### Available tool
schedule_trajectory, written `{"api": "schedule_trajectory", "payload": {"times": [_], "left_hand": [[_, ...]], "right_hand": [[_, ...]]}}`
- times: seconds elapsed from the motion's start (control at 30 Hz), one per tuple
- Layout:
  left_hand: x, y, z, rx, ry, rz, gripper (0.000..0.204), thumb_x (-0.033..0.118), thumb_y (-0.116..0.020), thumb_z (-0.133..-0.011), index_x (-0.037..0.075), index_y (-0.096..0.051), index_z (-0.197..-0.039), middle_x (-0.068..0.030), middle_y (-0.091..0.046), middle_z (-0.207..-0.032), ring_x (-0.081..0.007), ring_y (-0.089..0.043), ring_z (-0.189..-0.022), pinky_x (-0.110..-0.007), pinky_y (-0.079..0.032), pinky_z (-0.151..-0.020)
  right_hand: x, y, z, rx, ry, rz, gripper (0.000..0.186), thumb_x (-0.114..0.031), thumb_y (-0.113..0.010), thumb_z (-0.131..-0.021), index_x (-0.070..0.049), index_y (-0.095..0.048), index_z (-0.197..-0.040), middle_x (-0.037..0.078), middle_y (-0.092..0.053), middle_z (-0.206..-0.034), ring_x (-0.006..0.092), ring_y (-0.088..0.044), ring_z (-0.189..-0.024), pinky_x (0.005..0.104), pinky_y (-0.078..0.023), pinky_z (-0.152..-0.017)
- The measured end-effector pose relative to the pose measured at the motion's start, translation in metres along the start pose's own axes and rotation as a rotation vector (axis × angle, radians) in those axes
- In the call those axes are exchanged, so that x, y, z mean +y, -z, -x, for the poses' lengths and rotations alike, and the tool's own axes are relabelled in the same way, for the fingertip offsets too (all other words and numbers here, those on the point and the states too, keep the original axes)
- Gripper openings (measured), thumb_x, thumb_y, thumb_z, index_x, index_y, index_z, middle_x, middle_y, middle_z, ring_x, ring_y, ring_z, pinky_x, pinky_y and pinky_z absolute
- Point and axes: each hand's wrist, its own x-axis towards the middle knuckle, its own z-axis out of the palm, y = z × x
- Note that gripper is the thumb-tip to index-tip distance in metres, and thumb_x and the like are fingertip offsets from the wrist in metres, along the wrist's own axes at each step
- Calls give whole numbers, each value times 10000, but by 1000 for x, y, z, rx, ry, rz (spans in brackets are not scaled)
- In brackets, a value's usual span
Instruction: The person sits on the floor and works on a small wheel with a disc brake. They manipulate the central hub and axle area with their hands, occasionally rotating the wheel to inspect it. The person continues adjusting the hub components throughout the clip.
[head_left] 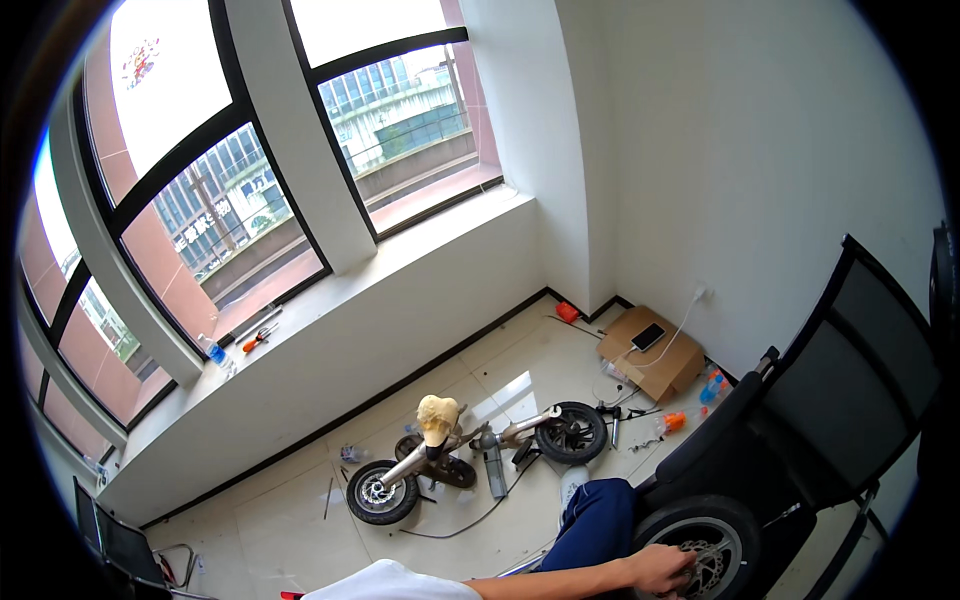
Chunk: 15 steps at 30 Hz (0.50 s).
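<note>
The left hand (658,570) lies at the hub of a small black-tyred wheel (700,528), its fingers (684,557) bent over the silver brake disc (714,568). Whether they clamp anything there or only rest on it, I cannot tell; the right hand is out of view. The step in hand looks like handwork around the hub and disc; a next move there would seem to call for holding the wheel steady and a clear view of the hub.

Just left of and beyond the fingers is a leg in navy trousers (598,515). To their right, close behind the wheel, stands a black mesh-backed chair (850,380).

Farther off, up and left of the fingers, a small two-wheeled frame (520,428) lies on the tiled floor, a cream-coloured lump (437,415) over it. Well beyond the fingers, almost straight ahead, a phone (648,337) lies on a cardboard box (672,362). Farthest, at upper left, an orange-handled screwdriver (256,340) lies on the windowsill (340,290).
</note>
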Motion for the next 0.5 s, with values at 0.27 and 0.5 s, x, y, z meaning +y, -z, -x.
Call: {"api": "schedule_trajectory", "payload": {"times": [0.27,0.5], "left_hand": [[-6,-8,-3,-46,-11,109,409,281,-666,-895,-1,-544,-1165,-254,-692,-813,-469,-688,-817,-559,-542,-723],[-5,-7,-4,-32,-11,88,427,314,-662,-911,-4,-536,-1168,-258,-692,-814,-469,-686,-803,-561,-540,-711]], "right_hand": [[-14,-1,-13,100,73,-138,436,-196,-625,-1055,-4,-566,-1442,214,-735,-1130,299,-718,-954,405,-582,-856],[6,13,-14,69,-85,-12,281,-223,-628,-1052,33,-704,-1137,199,-744,-983,261,-716,-827,400,-559,-744]]}}
